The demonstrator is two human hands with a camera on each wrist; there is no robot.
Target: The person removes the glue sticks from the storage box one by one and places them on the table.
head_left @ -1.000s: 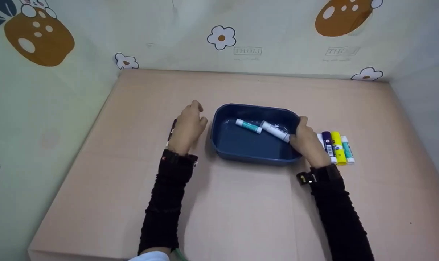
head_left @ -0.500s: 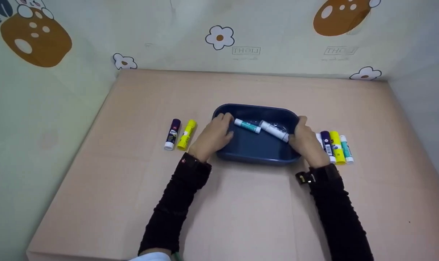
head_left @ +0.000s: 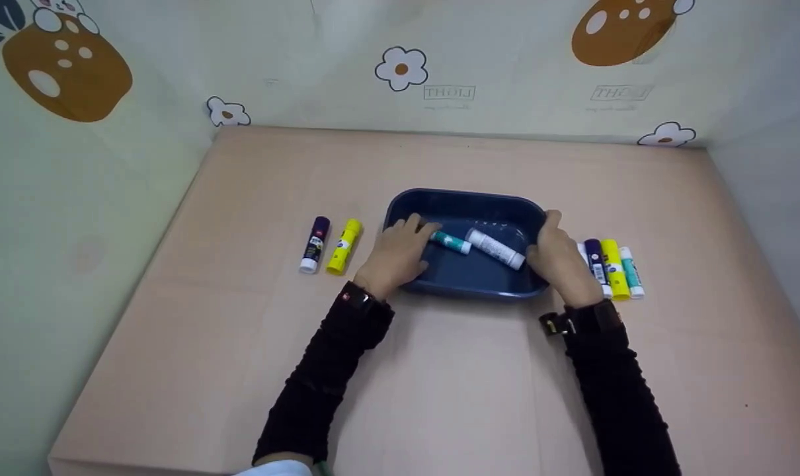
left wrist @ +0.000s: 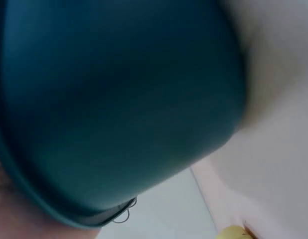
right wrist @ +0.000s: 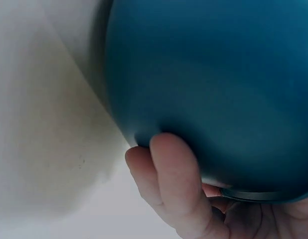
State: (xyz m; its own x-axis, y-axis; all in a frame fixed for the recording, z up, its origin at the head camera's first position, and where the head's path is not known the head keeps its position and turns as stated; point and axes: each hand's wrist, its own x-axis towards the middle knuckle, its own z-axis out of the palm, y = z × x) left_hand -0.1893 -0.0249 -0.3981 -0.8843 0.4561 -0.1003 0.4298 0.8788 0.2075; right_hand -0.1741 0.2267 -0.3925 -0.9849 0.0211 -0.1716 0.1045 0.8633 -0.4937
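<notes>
Honestly, the right hand has the easy job: it grips the right end of the navy tub, and the right wrist view shows the fingers tucked against the outer wall. Tub sits mid-bench, so I'd use that grip purely as an anchor, no pulling.

Left hand is the fiddly one. It reaches over the left rim, fingertips right at the left end of the small teal stick, which lies inside the tub. Can't tell if it's actually pinched, since the fingers cover that end. Looks to me like the step is getting hold of it, so I'd grab nearer the middle; a round stick held by one tip would probably swivel.

Watch the fatter white stick too, just right of the teal one, could roll if bumped. I'd lift straight up past the rim before going sideways, and mind the yellow stick and purple stick lying left of the tub. The line of sticks on the right is close to that right wrist, so elbow steady there
</notes>
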